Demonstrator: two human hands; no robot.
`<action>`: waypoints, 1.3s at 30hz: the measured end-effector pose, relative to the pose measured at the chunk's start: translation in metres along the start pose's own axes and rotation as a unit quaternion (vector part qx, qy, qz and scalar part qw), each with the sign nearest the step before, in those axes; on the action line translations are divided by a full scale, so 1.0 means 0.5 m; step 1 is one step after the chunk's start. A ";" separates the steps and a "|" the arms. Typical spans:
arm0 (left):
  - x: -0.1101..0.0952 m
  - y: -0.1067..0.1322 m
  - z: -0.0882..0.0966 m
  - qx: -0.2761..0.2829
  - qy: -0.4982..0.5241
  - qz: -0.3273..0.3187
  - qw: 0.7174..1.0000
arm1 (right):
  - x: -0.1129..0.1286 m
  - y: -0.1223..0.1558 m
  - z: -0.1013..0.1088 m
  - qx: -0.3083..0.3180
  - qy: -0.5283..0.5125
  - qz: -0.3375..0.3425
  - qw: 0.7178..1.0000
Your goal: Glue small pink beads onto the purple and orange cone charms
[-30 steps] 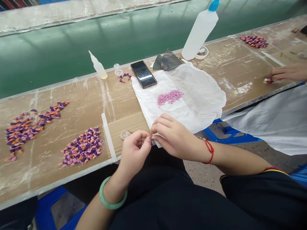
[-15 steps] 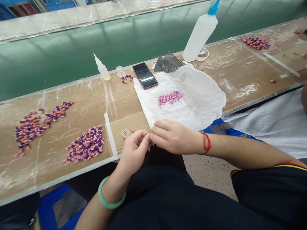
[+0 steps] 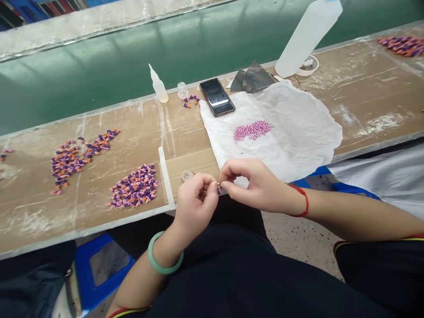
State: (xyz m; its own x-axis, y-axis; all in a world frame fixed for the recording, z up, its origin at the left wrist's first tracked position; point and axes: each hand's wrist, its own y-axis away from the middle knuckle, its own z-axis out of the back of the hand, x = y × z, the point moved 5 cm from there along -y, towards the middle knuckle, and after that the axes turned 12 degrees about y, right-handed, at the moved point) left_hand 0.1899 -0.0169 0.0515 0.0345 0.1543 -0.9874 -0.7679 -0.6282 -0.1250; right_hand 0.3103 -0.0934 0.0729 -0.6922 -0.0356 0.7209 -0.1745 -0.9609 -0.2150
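Observation:
Between thumb and forefinger, my left hand (image 3: 196,201) pinches a small purple piece (image 3: 218,190), mostly covered by the fingertips. My right hand (image 3: 253,183) has its thumb and forefinger brought together at the same piece; whatever is between those tips is too small to make out. Just behind my left hand lies a small clear round container (image 3: 187,176), partly hidden. A heap of purple, pink and orange pieces (image 3: 134,186) is left of my hands. Tiny pink bits (image 3: 253,130) are spread on a white cloth (image 3: 298,115) beyond my right hand.
A phone (image 3: 217,97) rests on the cloth's left corner. Behind stand a small dropper bottle (image 3: 159,85), a large white bottle (image 3: 306,39) and a tape roll (image 3: 308,66). More coloured pieces (image 3: 74,157) lie on the left. The cardboard-covered table (image 3: 139,132) borders a green surface (image 3: 115,79).
The view has shifted, so the table things appear farther right. My right hand's fingers have opened out from a closed curl, and the purple piece shows more between my fingertips.

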 end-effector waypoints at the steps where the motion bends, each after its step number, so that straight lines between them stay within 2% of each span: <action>1: -0.005 0.002 0.001 0.001 -0.025 -0.021 0.999 | 0.001 0.000 -0.002 0.008 -0.014 -0.015 1.000; 5: -0.016 0.007 0.003 0.001 -0.099 -0.079 0.992 | 0.003 -0.001 -0.007 0.018 -0.040 -0.046 0.998; 7: -0.015 0.007 0.004 0.002 -0.092 -0.079 0.993 | 0.005 -0.001 -0.009 0.020 -0.048 -0.051 0.997; 11: 0.003 0.010 0.014 0.001 0.046 -0.001 0.999 | 0.009 -0.007 -0.008 0.018 -0.048 -0.037 0.998; 14: 0.021 0.022 0.036 -0.035 0.155 0.067 0.985 | 0.017 -0.016 -0.006 0.023 -0.031 0.004 0.999; 18: 0.044 0.044 0.069 -0.052 0.197 0.138 0.969 | 0.024 -0.039 -0.015 0.058 0.015 0.067 0.996; 22: 0.071 0.067 0.096 -0.071 0.233 0.190 0.951 | 0.019 -0.091 -0.046 0.108 0.093 0.123 0.982; 25: 0.087 0.079 0.112 -0.086 0.245 0.194 0.946 | 0.011 -0.140 -0.080 0.164 0.180 0.140 0.960; 28: 0.097 0.087 0.126 -0.091 0.252 0.189 0.945 | 0.009 -0.173 -0.111 0.228 0.294 0.152 0.916; 31: 0.102 0.090 0.137 -0.098 0.264 0.191 0.940 | 0.019 -0.185 -0.127 0.276 0.385 0.171 0.864; 34: 0.105 0.088 0.141 -0.093 0.280 0.199 0.935 | 0.028 -0.184 -0.134 0.319 0.433 0.175 0.825; 37: 0.107 0.085 0.140 -0.089 0.300 0.203 0.928 | 0.033 -0.182 -0.138 0.336 0.452 0.180 0.807; 39: 0.109 0.083 0.139 -0.090 0.314 0.204 0.923 | 0.035 -0.182 -0.138 0.331 0.449 0.187 0.808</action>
State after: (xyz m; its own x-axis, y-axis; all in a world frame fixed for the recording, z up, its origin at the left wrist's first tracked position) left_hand 0.1155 0.0182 -0.0009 0.1733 -0.5608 -0.8097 -0.6821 -0.6613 0.3121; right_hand 0.2657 0.0126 0.0595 -0.8912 -0.4292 -0.1470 0.3713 -0.8762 0.3073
